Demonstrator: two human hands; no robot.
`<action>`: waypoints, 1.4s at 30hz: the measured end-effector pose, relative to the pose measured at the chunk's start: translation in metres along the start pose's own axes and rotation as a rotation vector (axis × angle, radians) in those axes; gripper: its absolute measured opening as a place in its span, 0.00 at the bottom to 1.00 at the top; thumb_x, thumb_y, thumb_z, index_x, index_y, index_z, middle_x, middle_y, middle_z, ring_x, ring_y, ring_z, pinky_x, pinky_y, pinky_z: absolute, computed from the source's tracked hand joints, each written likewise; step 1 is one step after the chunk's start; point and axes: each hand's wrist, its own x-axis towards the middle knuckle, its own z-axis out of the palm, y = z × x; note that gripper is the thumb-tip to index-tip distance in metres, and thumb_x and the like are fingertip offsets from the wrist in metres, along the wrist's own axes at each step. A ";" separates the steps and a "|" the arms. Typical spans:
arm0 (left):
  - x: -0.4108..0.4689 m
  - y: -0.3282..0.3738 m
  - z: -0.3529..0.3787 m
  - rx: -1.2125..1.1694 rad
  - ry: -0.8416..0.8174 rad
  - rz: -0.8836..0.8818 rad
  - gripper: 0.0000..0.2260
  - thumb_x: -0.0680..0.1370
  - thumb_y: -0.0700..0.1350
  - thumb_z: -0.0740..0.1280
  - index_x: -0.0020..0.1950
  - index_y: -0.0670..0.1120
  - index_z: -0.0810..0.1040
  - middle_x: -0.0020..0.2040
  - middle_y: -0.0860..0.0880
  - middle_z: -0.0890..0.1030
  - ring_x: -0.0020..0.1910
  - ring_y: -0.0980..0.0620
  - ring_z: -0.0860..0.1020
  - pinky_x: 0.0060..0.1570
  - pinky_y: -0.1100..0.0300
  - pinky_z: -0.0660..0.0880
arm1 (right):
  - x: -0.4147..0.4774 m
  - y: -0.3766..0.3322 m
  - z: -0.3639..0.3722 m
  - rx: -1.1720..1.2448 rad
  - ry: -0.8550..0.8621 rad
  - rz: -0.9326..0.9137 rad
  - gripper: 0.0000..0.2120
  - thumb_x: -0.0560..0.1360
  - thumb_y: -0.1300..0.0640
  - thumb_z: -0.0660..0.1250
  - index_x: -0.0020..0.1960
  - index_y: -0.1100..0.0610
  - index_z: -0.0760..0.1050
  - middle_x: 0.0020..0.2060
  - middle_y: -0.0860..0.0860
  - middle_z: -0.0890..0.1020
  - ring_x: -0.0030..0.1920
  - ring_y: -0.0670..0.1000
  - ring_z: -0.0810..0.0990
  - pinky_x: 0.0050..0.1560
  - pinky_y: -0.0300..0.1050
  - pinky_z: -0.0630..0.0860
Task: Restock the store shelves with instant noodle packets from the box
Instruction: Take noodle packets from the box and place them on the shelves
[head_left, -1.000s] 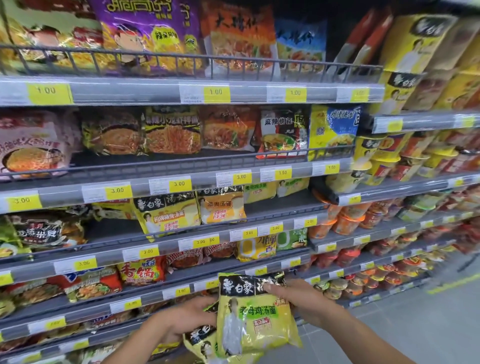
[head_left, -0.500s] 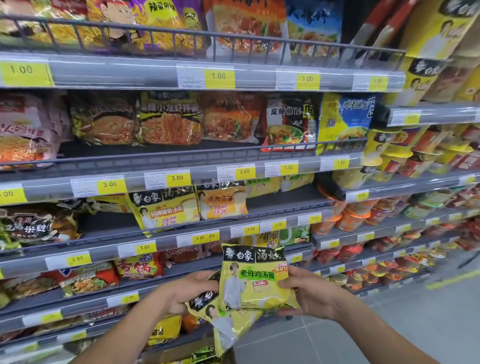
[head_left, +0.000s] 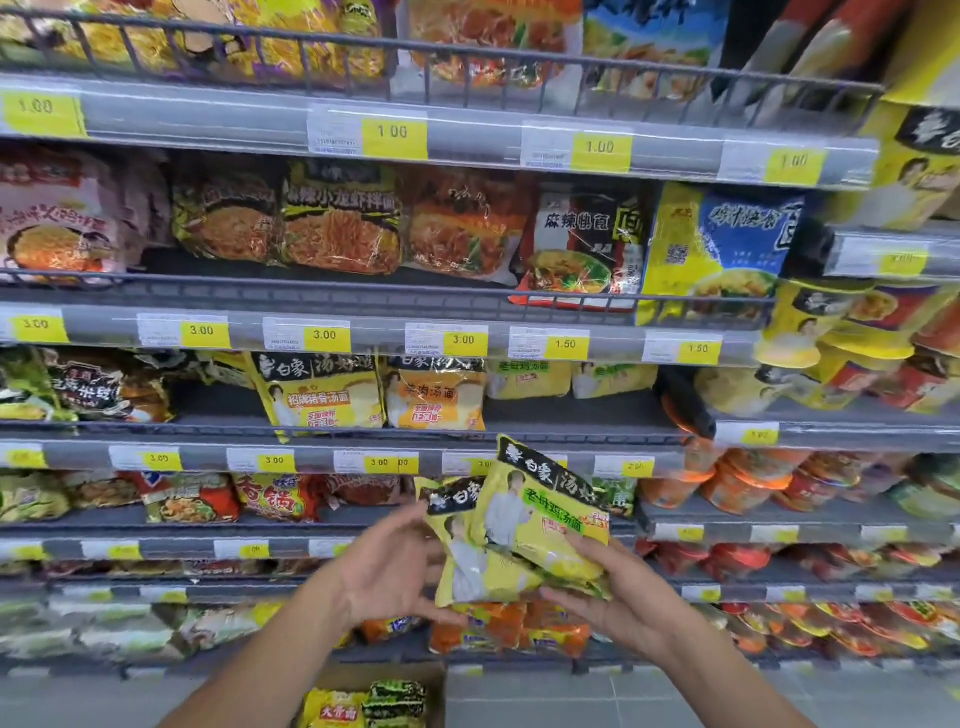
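- Right hand (head_left: 618, 597) cradles two yellow packets (head_left: 545, 514) from below; left hand (head_left: 395, 566) is spread, fingertips on the rear one.
- I judge their slot is straight above: the shelf (head_left: 571, 410) holding matching packs (head_left: 524, 379), under the 1.50 tag (head_left: 563, 344).
- Tops tilt up-left; print reads 白象, 老母鸡汤面.

Left hand (head_left: 395, 566) and right hand (head_left: 618, 597): both bare. Forearms (head_left: 270, 670) bare too, right down to the bottom edge of view. Blur hides finer detail on fingers.
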 end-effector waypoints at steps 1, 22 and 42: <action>0.004 -0.012 0.008 -0.048 -0.021 0.021 0.27 0.81 0.57 0.63 0.77 0.45 0.67 0.76 0.39 0.68 0.74 0.34 0.67 0.65 0.28 0.66 | 0.001 -0.002 -0.002 -0.026 -0.015 -0.022 0.36 0.68 0.65 0.78 0.71 0.56 0.68 0.64 0.60 0.79 0.58 0.64 0.82 0.53 0.66 0.80; 0.003 -0.039 0.097 -0.255 0.549 0.389 0.48 0.73 0.42 0.76 0.82 0.54 0.46 0.81 0.51 0.52 0.76 0.44 0.62 0.55 0.38 0.80 | 0.009 -0.055 -0.035 -0.685 -0.136 -0.123 0.29 0.65 0.47 0.81 0.61 0.59 0.78 0.36 0.51 0.74 0.26 0.43 0.66 0.21 0.34 0.63; -0.022 -0.048 0.108 -0.191 0.722 0.303 0.13 0.80 0.37 0.68 0.43 0.47 0.65 0.44 0.45 0.74 0.46 0.41 0.79 0.62 0.37 0.74 | 0.093 -0.154 0.052 -0.847 0.175 -0.461 0.09 0.77 0.57 0.71 0.55 0.60 0.78 0.36 0.54 0.81 0.33 0.48 0.78 0.34 0.38 0.81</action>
